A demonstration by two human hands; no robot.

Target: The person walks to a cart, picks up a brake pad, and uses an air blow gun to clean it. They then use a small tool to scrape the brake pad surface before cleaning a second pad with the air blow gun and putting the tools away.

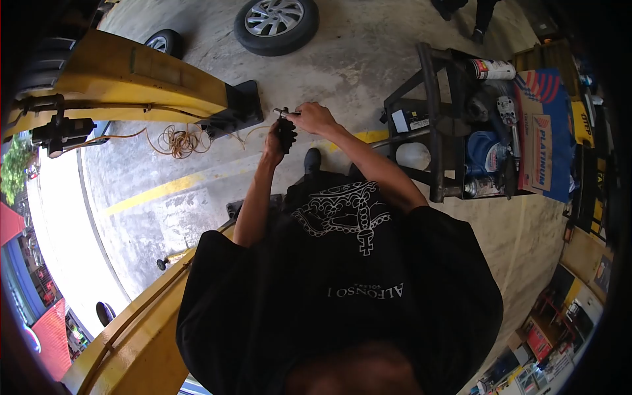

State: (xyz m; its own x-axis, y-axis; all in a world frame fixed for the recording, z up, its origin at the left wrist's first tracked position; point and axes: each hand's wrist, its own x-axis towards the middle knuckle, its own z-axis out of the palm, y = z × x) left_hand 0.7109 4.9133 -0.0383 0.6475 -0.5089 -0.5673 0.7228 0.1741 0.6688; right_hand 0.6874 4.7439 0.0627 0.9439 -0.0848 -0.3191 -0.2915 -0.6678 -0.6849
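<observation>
We held a black ribbed tool upright in front of us, our left hand clamped around its grip, while our right hand pinched the small metal tip above it. It looked stiff, fairly light and grippy, best taken by the ribbed handle.

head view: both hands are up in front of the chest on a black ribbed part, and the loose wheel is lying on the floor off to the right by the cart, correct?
Not quite. The head view shows the left hand and right hand on the black ribbed part, but the loose wheel lies on the floor straight ahead, beyond the hands, not off to the right by the cart.
</observation>
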